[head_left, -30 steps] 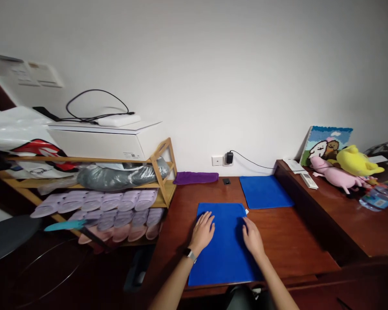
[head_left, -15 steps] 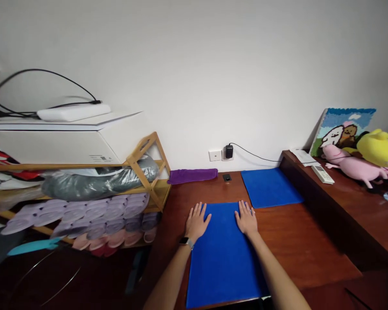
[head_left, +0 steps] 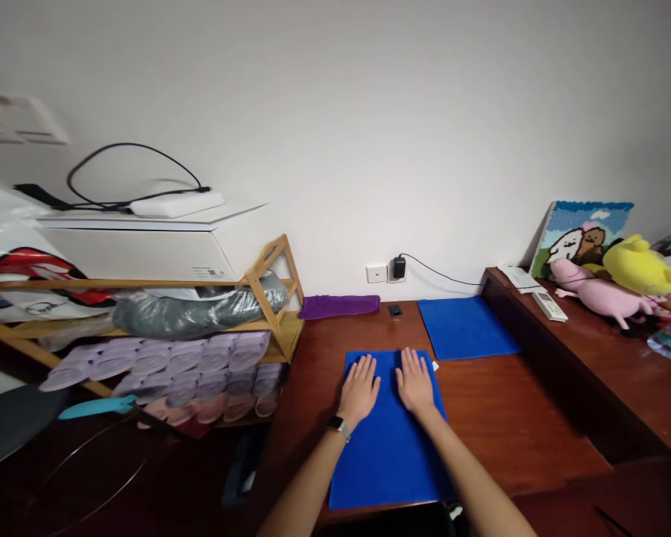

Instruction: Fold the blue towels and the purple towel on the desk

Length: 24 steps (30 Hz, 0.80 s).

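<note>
A blue cloth lies spread flat on the reddish-brown desk, reaching its front edge. My left hand, with a watch on the wrist, rests palm down on the cloth's upper left part, fingers extended. On the upper right part lies my right hand, also flat, fingers slightly apart. Neither hand grips anything. A small white tag shows at the cloth's right edge. Behind and to the right is a second blue cloth, and a folded purple cloth lies along the wall.
A wooden rack with slippers, wrapped items and a white box stands left. A small black object lies near the wall socket. On the raised right surface are a remote, plush toys and a picture.
Both hands have moved inward, away from the cloth's side edges, and its upper corners now show. The view has shifted, with more visible at the left.
</note>
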Available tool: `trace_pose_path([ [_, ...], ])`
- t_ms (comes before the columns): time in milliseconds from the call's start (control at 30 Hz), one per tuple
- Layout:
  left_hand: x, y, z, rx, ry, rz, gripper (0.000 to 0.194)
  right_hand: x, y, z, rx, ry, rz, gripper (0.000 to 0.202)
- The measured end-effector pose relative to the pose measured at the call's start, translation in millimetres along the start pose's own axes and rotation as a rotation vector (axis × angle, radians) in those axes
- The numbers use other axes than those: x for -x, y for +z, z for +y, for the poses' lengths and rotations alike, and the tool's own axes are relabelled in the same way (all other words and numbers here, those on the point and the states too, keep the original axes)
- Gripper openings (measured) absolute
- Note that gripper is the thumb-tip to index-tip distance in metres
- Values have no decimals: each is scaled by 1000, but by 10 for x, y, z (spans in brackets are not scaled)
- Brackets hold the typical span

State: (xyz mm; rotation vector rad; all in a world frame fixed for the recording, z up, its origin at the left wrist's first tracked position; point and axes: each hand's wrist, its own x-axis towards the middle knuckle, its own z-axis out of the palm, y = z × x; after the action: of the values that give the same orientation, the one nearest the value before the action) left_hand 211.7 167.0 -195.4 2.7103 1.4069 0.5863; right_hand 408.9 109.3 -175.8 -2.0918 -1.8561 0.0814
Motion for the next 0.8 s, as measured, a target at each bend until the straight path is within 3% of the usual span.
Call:
trace_pose_path([
  [100, 201, 112, 190, 11, 61, -48, 60, 217, 140, -262, -21, -118, -56, 64],
  [167, 323, 123, 182, 5, 36, -67, 60, 314, 180, -275, -31, -128, -110, 65],
  [367, 478, 24, -74, 2, -23, -12, 63, 301, 34, 300, 6, 17, -153, 67],
  [500, 383, -51, -22, -2, -50, -48, 64, 194, -108, 451, 7, 56, -181, 67],
  [633, 413, -180, 243, 15, -26, 13, 63, 370, -179, 215, -28, 40, -113, 67],
  [733, 680, -191, 522, 33, 59, 73, 61, 789, -79, -33, -63, -28, -6, 65],
  [800, 921, -144, 672, 33, 95, 47, 60, 1092, 26, -167, -69, -60, -16, 63],
])
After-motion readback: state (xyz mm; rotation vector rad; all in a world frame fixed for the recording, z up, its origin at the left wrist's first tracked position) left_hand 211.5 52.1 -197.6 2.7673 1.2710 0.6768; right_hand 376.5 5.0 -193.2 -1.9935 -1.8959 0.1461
